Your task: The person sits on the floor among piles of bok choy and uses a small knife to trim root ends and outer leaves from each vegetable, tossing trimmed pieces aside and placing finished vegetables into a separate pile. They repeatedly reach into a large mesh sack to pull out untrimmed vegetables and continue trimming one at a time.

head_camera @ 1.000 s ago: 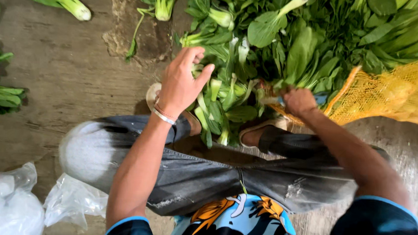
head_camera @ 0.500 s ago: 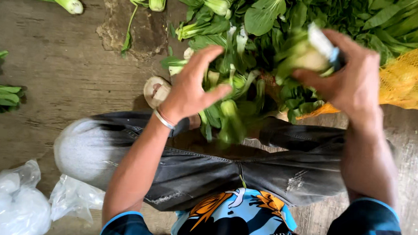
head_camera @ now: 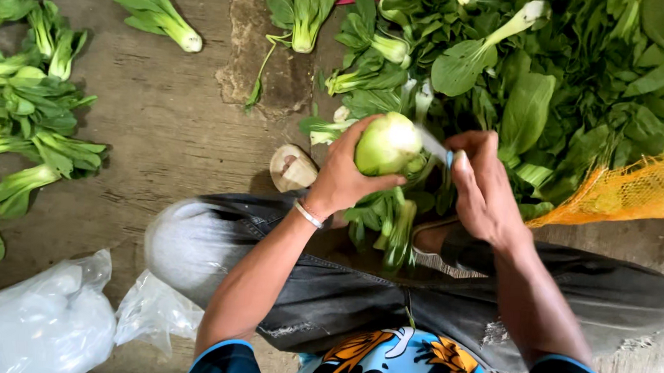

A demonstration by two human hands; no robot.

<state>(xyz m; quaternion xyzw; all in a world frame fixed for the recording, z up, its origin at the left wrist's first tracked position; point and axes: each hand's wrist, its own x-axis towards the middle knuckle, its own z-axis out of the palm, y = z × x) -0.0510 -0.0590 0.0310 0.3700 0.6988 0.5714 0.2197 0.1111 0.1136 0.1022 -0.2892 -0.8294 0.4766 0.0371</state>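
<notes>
My left hand [head_camera: 342, 176] grips a head of bok choy [head_camera: 387, 144], its pale round base turned up and its leaves hanging down between my knees. My right hand [head_camera: 484, 188] is closed on a small knife [head_camera: 432, 144] whose blade lies against the base of that bok choy. A silver bracelet sits on my left wrist. I squat over the floor in dark trousers.
A large heap of bok choy [head_camera: 554, 77] fills the top right, beside an orange mesh sack [head_camera: 639, 190]. Trimmed heads lie in a row at the left [head_camera: 25, 122]. Clear plastic bags [head_camera: 55, 323] sit at the bottom left. A sandalled foot [head_camera: 293, 169] rests on the rough floor.
My right hand lifted a bok choy out of the heap and passed it to my left hand, which left the pile. The knife blade now rests against its base.
</notes>
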